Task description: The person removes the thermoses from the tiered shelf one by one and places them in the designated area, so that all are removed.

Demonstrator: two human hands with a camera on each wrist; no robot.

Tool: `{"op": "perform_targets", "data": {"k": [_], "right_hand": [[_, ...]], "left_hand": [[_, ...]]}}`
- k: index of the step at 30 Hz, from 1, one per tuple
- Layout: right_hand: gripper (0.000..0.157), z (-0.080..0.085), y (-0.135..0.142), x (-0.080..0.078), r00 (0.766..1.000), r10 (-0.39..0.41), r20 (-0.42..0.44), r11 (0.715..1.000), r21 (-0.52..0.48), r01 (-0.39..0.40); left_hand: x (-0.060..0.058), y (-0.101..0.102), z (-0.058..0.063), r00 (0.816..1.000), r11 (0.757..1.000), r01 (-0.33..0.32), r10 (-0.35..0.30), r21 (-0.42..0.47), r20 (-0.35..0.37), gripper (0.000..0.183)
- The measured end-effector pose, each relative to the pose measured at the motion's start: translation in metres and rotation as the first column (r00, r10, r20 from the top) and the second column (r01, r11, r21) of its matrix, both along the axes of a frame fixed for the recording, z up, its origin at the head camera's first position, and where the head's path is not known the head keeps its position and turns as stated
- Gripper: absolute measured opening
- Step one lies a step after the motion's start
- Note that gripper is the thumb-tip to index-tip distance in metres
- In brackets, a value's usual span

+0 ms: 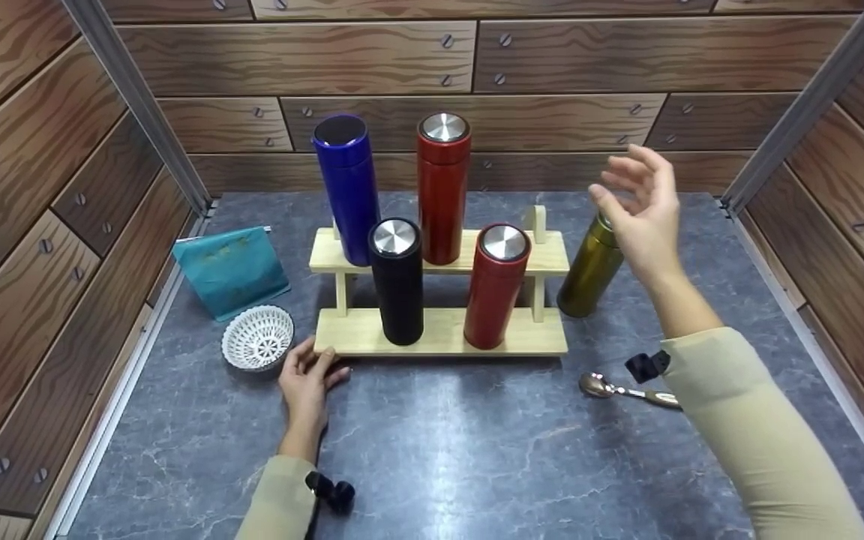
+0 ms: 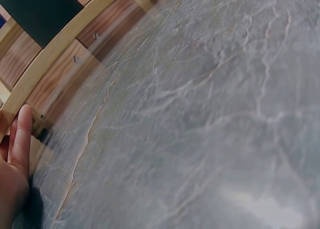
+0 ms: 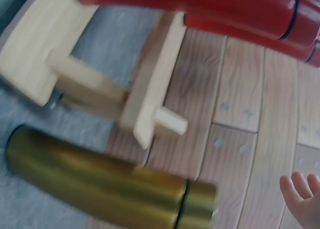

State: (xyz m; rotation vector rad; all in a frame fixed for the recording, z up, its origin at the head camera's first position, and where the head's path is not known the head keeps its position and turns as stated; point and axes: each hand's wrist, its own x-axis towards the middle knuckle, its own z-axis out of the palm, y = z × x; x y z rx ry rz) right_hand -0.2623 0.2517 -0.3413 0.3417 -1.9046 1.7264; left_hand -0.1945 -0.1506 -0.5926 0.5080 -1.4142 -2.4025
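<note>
Counter carries a two-tier wooden rack with four bottles, two per tier. The gold bottle stands on the counter just beside the rack's right end. The left hand pinches the rack's front-left corner; the right hand hangs near the gold bottle, fingers apart, holding nothing. The step looks like steadying the rack; the next move probably calls for closing around the gold bottle

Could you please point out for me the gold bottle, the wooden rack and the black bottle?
Gold bottle (image 1: 589, 271): head view, on the middle of its body.
Wooden rack (image 1: 444, 331): head view, on its lower shelf, between two bottles.
Black bottle (image 1: 398, 289): head view, on the middle of its body.
</note>
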Motion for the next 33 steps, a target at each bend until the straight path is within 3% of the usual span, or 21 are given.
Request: {"op": "perform_targets", "data": {"k": [7, 15, 25, 33], "right_hand": [[0.060, 0.015, -0.025, 0.002, 0.991, 0.125, 0.057, 0.987, 0.092, -0.130], [0.064, 0.027, -0.051, -0.002, 0.972, 0.208, 0.106, 0.965, 0.142, -0.222], [0.068, 0.034, -0.082, -0.012, 0.922, 0.360, 0.143, 0.930, 0.026, -0.367], [0.072, 0.035, -0.100, -0.027, 0.920, 0.340, 0.193, 0.938, 0.006, -0.348]], "left_hand": [[0.000, 0.000, 0.001, 1.000, 1.000, -0.001, 0.001, -0.005, 0.016, 0.046], [0.000, -0.001, 0.000, 1.000, 1.000, 0.010, -0.010, -0.002, 0.005, 0.048], [0.000, 0.000, 0.001, 0.999, 1.000, 0.007, -0.007, 0.006, 0.034, 0.047], [-0.001, -0.001, 0.001, 0.999, 1.000, 0.006, -0.005, -0.006, 0.040, 0.047]]}}
